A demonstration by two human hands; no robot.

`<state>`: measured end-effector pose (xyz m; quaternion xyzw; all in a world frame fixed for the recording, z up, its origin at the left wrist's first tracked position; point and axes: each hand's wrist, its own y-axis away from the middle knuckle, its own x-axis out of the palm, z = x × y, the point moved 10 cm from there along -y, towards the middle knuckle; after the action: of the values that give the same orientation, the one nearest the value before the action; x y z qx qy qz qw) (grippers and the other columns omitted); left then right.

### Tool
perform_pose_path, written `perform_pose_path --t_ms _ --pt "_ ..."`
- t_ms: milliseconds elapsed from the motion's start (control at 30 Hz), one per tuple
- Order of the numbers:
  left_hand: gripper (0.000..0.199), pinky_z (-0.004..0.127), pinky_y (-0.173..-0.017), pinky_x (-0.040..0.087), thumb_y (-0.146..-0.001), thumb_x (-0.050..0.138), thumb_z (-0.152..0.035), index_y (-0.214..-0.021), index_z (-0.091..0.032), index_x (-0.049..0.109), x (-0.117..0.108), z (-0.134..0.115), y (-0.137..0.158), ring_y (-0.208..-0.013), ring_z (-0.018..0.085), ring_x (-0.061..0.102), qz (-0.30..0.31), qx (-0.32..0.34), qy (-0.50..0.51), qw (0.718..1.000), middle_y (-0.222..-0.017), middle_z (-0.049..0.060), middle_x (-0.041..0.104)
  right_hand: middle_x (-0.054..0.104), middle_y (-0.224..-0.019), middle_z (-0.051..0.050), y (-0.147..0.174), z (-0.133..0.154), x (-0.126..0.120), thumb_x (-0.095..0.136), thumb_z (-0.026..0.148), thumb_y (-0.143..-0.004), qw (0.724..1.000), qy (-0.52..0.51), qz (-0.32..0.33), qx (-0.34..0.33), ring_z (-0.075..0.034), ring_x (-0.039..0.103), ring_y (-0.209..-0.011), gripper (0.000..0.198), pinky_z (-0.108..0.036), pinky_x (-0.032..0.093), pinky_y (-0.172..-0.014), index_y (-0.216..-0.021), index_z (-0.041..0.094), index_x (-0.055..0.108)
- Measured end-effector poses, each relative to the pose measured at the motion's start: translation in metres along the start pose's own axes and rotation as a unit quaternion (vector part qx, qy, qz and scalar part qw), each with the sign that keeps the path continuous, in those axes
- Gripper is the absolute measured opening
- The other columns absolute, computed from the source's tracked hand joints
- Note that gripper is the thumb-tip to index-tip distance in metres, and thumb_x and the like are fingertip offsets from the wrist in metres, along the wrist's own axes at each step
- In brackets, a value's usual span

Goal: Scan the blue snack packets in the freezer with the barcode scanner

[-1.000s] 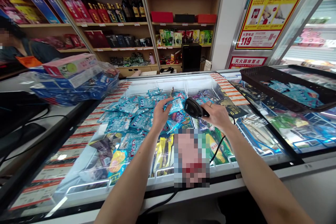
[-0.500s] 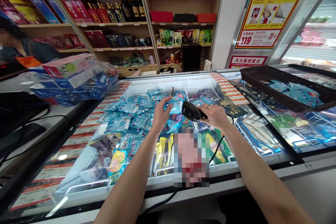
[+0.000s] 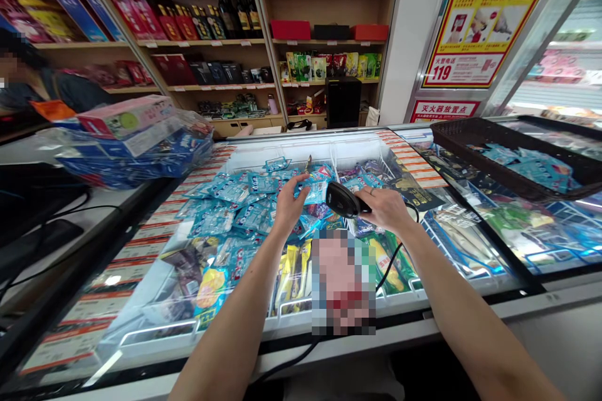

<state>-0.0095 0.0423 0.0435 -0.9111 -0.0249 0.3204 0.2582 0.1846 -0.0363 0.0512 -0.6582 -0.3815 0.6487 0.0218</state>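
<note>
Over the chest freezer (image 3: 357, 144), my right hand (image 3: 384, 208) is wrapped around a black barcode scanner (image 3: 344, 202), its head pointing left. My left hand (image 3: 290, 203) grips a small blue packet (image 3: 316, 193) between thumb and fingers, right in front of the scanner's head. Beneath and to the left of my left hand lie many similar blue packets (image 3: 254, 216) in a heap. Yellow slim packs (image 3: 292, 272) and a corn-printed pack (image 3: 382, 263) show below my hands. The scanner's black cord (image 3: 391, 269) hangs down past my right wrist.
A dark tray (image 3: 508, 178) holding more blue packets rests on the freezer's right side. Plastic-wrapped boxes (image 3: 141, 153) are stacked at the left, with a person (image 3: 70, 88) behind them. Stocked shelves (image 3: 207, 42) line the back wall. A pixelated patch covers the freezer's front middle.
</note>
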Motion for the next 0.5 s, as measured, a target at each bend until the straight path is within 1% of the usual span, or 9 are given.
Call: perform_pose_path --t_ms 500 --pt "0.036 0.030 -0.079 0.045 -0.085 0.045 -0.036 -0.118 -0.026 0.054 -0.0002 -0.0016 0.0009 -0.093 0.017 0.056 -0.003 0.007 0.004 1.000 -0.119 0.002 0.060 0.063 -0.091 -0.003 0.0004 0.0004 0.0013 0.055 0.040 -0.083 1.000 -0.005 0.001 -0.007 -0.016 0.057 -0.074 0.029 -0.026 0.031 -0.060 -0.105 0.020 0.057"
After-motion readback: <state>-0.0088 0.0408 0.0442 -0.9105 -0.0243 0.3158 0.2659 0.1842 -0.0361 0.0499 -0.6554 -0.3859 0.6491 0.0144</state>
